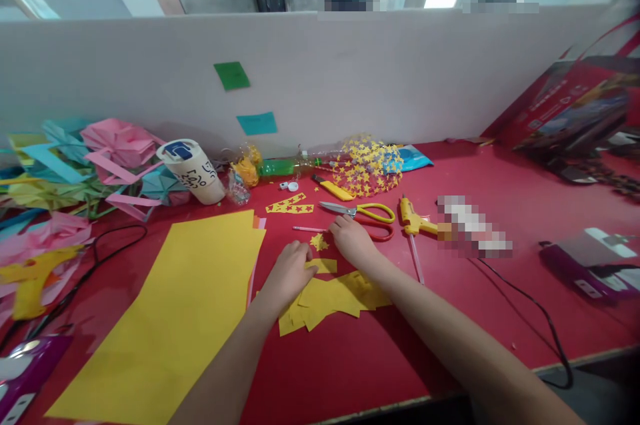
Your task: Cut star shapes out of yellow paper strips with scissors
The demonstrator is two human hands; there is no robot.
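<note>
My left hand (293,271) is closed at the left end of a narrow yellow paper strip (326,266), its thumb on the paper. My right hand (354,241) has its fingers bent down and together; what they hold, if anything, is hidden. A pink pencil (309,229) lies flat, one end reaching the right fingertips. Between my hands is a small heap of yellow paper stars (319,242). Scissors (370,211) with yellow and red handles lie just beyond the right hand. Overlapping yellow paper pieces (325,301) spread below both hands.
Large yellow sheets (200,298) lie left, beside folded paper shapes (120,148) and a glue gun (35,278). Behind are a white cup (200,178), star-punched strips (290,205), a cutter knife (335,189) and a star-covered bottle (370,165). Another glue gun (413,218) lies right, with a cable.
</note>
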